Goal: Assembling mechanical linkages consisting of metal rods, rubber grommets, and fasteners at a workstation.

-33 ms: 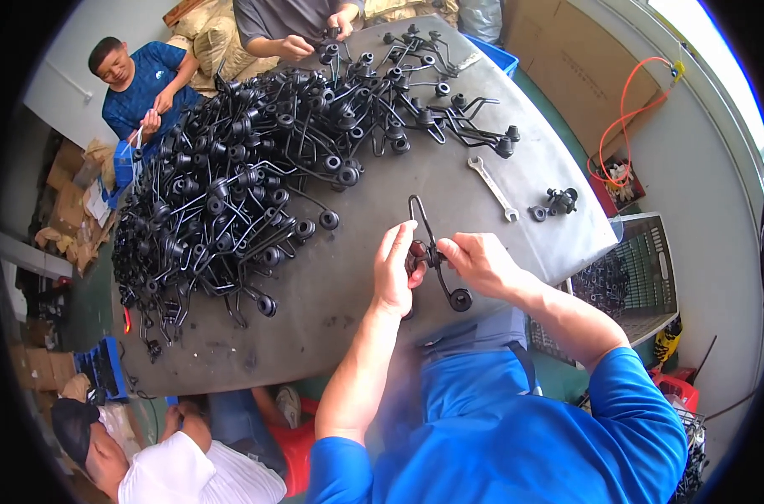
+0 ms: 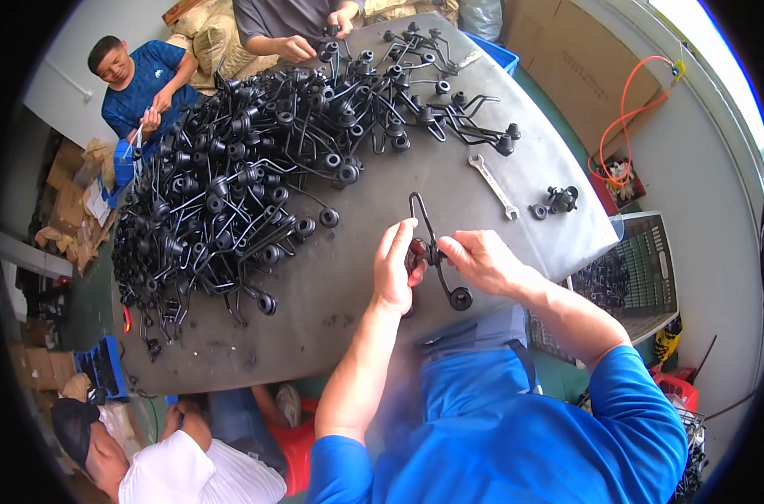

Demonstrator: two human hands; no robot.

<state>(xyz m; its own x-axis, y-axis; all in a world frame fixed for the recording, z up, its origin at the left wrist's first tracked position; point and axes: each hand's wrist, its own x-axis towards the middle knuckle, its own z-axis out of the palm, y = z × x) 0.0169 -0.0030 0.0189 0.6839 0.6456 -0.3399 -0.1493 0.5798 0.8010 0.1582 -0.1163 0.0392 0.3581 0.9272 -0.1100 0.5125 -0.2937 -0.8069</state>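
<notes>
A bent black metal rod with round rubber bushings (image 2: 460, 298) is held up in front of me, just above the table's near side. My left hand (image 2: 394, 273) closes round its middle from the left, with the thumb and fingers pointing up. From the right, my right hand (image 2: 485, 262) pinches the same part at its middle, with the thumb pressed against it. The rod's looped end sticks up above my hands, and one bushing hangs below them. My fingers hide the middle of the part.
A large pile of similar black rods (image 2: 231, 181) covers the table's left and far side. An open-ended wrench (image 2: 494, 186) and loose black fittings (image 2: 562, 199) lie to the right. A grey crate (image 2: 647, 269) stands beyond the right edge. Other people work around the table.
</notes>
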